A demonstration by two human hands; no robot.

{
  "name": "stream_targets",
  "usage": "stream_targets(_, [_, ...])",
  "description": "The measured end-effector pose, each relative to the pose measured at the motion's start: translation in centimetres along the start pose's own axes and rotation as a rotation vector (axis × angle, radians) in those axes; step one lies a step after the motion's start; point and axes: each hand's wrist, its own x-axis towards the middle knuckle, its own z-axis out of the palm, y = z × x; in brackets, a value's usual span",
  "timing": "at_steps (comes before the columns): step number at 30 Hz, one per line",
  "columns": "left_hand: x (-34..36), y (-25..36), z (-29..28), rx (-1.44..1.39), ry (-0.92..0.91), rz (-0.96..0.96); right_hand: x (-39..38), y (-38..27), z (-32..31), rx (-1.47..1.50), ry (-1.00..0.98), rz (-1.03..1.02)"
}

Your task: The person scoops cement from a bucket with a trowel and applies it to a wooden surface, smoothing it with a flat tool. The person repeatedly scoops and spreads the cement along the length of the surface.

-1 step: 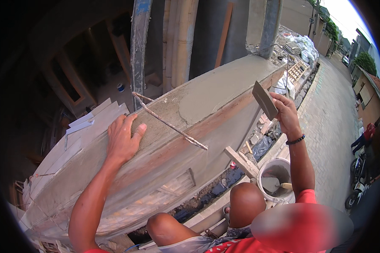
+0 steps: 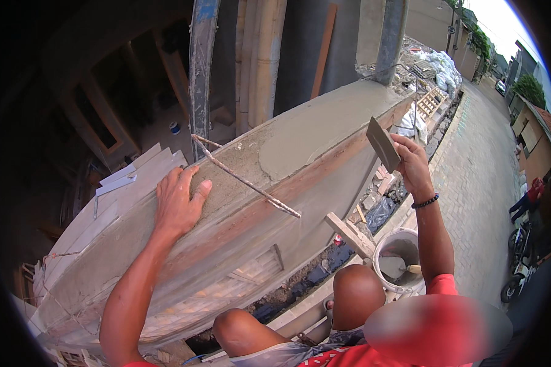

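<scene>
My left hand (image 2: 177, 205) lies flat, fingers spread, on the top of a low wall (image 2: 324, 122) covered with wet grey mortar. My right hand (image 2: 413, 162), a black bracelet on its wrist, grips a flat steel trowel (image 2: 382, 144) held up beside the wall's right face, apart from the mortar. A thin bent metal rod (image 2: 245, 180) lies across the wall top, just right of my left hand. A reddish wooden board (image 2: 275, 202) runs along the wall's upper edge. My bare knees (image 2: 355, 293) show at the bottom.
A white bucket (image 2: 398, 257) with mortar stands by my right knee, beside a slanted wooden brace (image 2: 349, 232). A metal post (image 2: 202, 61) and a column (image 2: 391, 37) rise behind the wall. On the right are a paved street (image 2: 483, 183), rubble (image 2: 434, 61) and a motorcycle (image 2: 520, 257).
</scene>
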Motion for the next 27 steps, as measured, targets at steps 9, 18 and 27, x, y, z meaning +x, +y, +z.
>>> stream_targets(9, [-0.1, -0.4, 0.0, -0.005, 0.025, 0.044, -7.2, 2.2, 10.0, 0.092, 0.024, 0.021])
stream_targets(18, [-0.3, -0.2, -0.5, -0.021, 0.019, -0.002, -11.4, 0.8, 13.0, 0.322, -0.187, 0.160])
stream_targets(27, [-0.4, 0.1, -0.3, -0.011, 0.007, -0.048, -2.4, -0.9, 0.0, 0.380, -0.135, -0.130])
